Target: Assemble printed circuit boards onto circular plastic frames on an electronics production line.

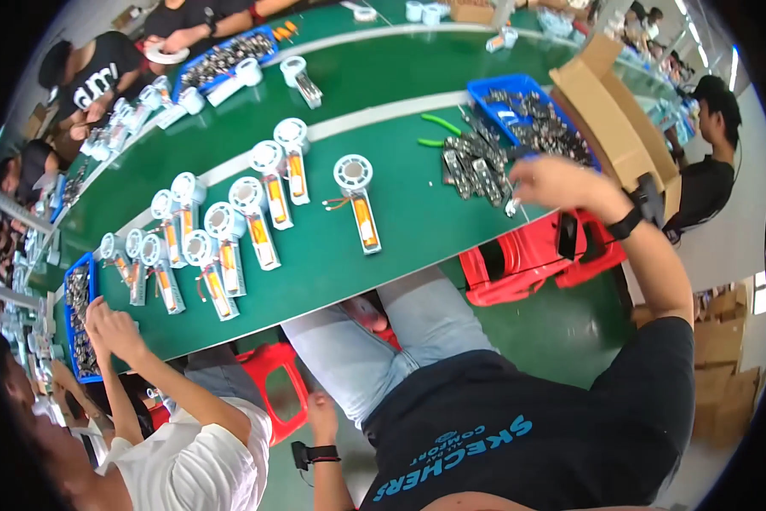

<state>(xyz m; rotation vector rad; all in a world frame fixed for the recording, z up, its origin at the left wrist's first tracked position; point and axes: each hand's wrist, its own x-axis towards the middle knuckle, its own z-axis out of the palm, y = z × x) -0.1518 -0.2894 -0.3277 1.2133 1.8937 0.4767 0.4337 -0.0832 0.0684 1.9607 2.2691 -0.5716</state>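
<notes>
My right hand (pixel 557 182) reaches over the right end of the green table, fingers curled in a pinch. A small shiny metal part (pixel 511 207) shows at its fingertips, by the table's front edge. Beside that hand lies a pile of dark metal-looking parts (pixel 472 166). My left hand (pixel 321 416) hangs low beside my thigh, away from the table; its fingers are too unclear to read. In front of me lies one pale handheld fan body (pixel 362 220), its handle exposing an orange battery, with thin wires at its side. Several similar fan bodies (pixel 263 230) lie to its left.
A blue tray of small parts (pixel 519 134) and an open cardboard box (pixel 617 111) stand at the right. Green-handled pliers (pixel 441 125) lie near the pile. Red stools (pixel 519 264) sit below the table edge. A co-worker in white (pixel 187 460) works at left beside another blue tray (pixel 96 281).
</notes>
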